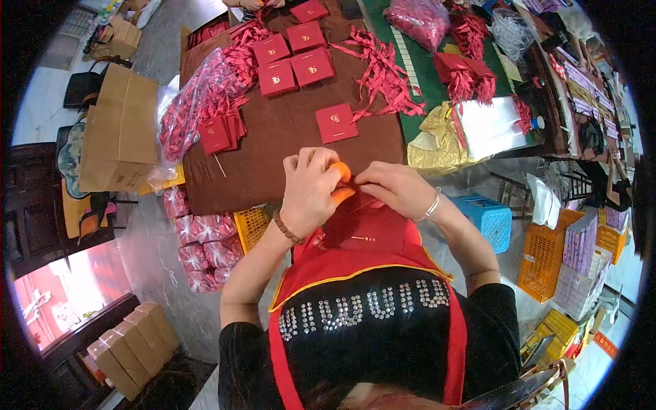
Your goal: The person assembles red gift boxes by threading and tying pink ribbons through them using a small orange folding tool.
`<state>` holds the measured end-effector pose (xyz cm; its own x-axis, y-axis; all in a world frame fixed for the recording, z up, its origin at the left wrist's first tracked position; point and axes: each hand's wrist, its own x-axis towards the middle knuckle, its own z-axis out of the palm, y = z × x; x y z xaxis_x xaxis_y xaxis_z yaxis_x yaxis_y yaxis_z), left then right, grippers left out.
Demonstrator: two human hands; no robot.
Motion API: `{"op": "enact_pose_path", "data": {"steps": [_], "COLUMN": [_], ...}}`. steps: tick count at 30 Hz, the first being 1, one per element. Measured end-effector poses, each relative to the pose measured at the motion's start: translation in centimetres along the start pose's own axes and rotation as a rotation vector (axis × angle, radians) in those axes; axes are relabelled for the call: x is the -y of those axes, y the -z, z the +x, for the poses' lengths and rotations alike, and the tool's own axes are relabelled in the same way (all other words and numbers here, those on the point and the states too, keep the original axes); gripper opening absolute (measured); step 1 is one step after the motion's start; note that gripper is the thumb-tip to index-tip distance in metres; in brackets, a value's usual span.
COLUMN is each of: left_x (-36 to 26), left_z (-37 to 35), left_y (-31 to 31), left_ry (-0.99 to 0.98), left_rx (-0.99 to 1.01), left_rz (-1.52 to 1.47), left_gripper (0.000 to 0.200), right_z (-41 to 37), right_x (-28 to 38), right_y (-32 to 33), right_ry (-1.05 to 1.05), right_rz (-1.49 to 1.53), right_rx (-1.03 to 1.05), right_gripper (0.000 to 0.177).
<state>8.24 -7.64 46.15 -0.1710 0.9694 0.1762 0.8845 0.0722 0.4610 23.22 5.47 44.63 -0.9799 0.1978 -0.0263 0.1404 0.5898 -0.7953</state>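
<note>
Both hands are close together over the near edge of the brown-covered table [260, 164]. My left hand [311, 188] is closed around an orange-handled tool [342, 171], whose working end is hidden between the hands. My right hand [393, 188] has its fingers pinched at something dark red and thin, too small to make out. Just beyond the hands lies a single red card-like pouch [336, 124] with a gold mark. Farther up are several similar red pouches [312, 65] in rows. A red apron [362, 239] hangs below the hands.
Plastic-wrapped red ribbons [198, 109] and a red stack [219, 134] lie left; loose ribbons [384, 72] lie right. A cardboard box [119, 130] stands left, a blue stool [484, 220] right. Another person's hands [256, 3] show at the top edge.
</note>
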Motion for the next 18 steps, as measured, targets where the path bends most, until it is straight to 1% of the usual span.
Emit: {"op": "enact_pose_path", "data": {"steps": [2,3,5,6,7,9,10,12,13,15,16,18], "left_x": [0.8,0.9,1.1,1.3,1.4,1.3,1.9,3.1,3.5,4.4,4.6,4.4], "left_z": [-0.1,-0.1,-0.3,-0.4,-0.4,-0.3,-0.3,0.5,1.1,2.2,2.6,3.6], "left_y": [-0.9,-1.0,-1.2,-1.3,-1.2,-0.7,-0.7,-0.4,-0.5,-0.5,-0.6,-1.1], "left_ry": [0.008,0.007,-0.021,-0.01,-0.01,-0.038,0.004,0.077,0.08,-0.008,-0.004,0.207], "left_rx": [0.027,0.027,0.09,0.131,0.13,0.158,0.223,0.383,0.381,0.679,0.673,0.867], "left_rz": [-0.126,-0.127,-0.119,-0.131,-0.13,-0.13,-0.165,-0.271,-0.272,-0.368,-0.369,-0.829], "left_gripper": [0.023,0.023,0.023,0.022,0.022,0.022,0.024,0.029,0.029,0.03,0.03,0.032], "right_z": [-0.3,-0.5,-0.8,-1.0,-1.1,-1.4,-1.5,-1.5,-1.4,-1.3,-1.3,-1.4], "right_x": [-0.4,-0.4,-0.5,-0.7,-0.5,0.3,0.5,1.0,1.1,1.2,1.3,1.3], "right_y": [-0.1,-0.1,-0.1,-0.5,-0.4,-0.1,-0.4,-1.0,-1.1,-1.1,-1.0,-0.8], "right_ry": [0.007,0.006,-0.008,-0.023,-0.021,-0.058,-0.059,-0.045,-0.044,-0.009,-0.004,0.012], "right_rz": [0.031,0.029,0.015,-0.013,-0.013,-0.156,-0.156,-0.215,-0.216,-0.231,-0.232,-0.197], "right_rx": [0.007,0.007,0.001,-0.04,-0.04,-0.046,-0.047,-0.117,-0.114,-0.077,-0.072,-0.103], "right_gripper": [0.019,0.019,0.019,0.018,0.018,0.015,0.015,0.014,0.014,0.014,0.014,0.014]}}
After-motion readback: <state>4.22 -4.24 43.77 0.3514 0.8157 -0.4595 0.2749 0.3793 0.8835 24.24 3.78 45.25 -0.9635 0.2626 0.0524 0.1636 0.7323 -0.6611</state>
